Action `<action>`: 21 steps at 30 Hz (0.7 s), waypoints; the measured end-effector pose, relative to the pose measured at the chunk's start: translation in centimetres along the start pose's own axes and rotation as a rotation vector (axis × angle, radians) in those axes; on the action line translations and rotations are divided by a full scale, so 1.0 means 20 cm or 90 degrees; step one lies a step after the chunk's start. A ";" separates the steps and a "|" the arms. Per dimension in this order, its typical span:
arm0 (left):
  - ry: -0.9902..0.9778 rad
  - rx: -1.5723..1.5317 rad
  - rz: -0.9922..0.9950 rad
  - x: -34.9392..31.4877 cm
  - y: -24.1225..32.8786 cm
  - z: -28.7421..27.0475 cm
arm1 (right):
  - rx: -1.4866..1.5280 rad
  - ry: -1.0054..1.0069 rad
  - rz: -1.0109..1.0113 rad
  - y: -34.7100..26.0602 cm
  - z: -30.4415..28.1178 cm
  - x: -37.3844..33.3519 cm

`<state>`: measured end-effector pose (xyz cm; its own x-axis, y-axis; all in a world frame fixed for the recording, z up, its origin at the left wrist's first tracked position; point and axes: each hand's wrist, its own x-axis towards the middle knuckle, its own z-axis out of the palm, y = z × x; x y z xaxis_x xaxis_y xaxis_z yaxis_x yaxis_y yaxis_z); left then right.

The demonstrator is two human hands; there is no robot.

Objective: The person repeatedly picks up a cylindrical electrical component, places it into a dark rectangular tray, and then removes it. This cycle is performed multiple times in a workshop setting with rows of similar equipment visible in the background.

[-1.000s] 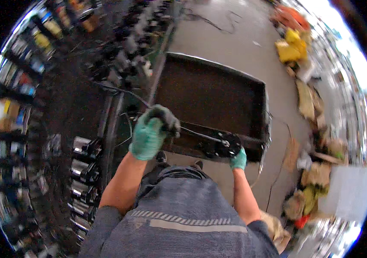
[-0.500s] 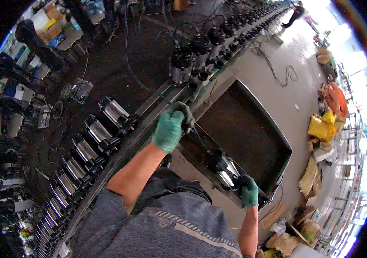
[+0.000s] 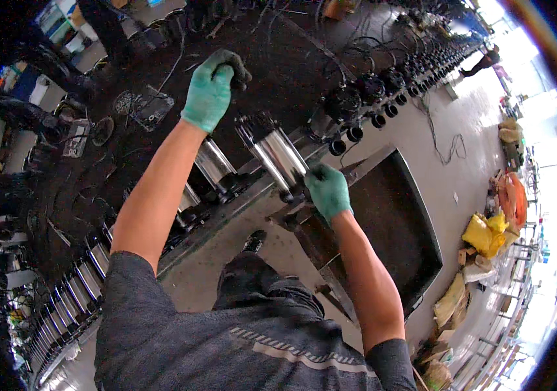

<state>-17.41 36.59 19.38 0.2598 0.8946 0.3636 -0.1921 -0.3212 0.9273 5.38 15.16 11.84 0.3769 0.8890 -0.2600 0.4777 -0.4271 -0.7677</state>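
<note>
A pump with a shiny steel cylinder body (image 3: 281, 153) and black ends is tilted over the edge of the dark bench (image 3: 239, 201). My right hand (image 3: 329, 190), in a green glove with dark fingers, is closed on its near black end. My left hand (image 3: 212, 91), gloved alike, is raised beyond the pump's far end, fingers curled into a fist; what it grips is hidden. Just left of the held pump, a similar steel pump (image 3: 214, 163) lies on the bench, partly behind my left forearm.
More steel pumps (image 3: 86, 277) lie in a row toward the lower left. Upright pumps with cables (image 3: 344, 107) line the bench to the upper right. A dark metal tray (image 3: 396, 221) stands beside my right forearm. Yellow bags (image 3: 485, 233) sit by the right wall; a person (image 3: 484, 62) is far off.
The pump has moved from the tray's near side up and left to the bench, with my right hand still on its end. My left hand has risen farther up and left.
</note>
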 end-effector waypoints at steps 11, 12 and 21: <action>-0.128 0.645 -0.064 0.05 -0.59 -0.42 | 0.071 -0.057 0.003 0.05 0.58 0.61; -0.152 0.702 -0.098 0.02 -0.60 -0.41 | 0.117 -0.069 -0.019 0.11 0.58 0.60; -0.326 0.512 -0.119 0.03 -0.43 -0.01 | 0.236 -0.059 0.094 0.49 0.06 -0.24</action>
<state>-15.73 39.95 11.67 0.6370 0.7705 0.0218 0.5496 -0.4739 0.6880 7.39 6.85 4.89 0.3391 0.8409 -0.4217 0.0989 -0.4777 -0.8730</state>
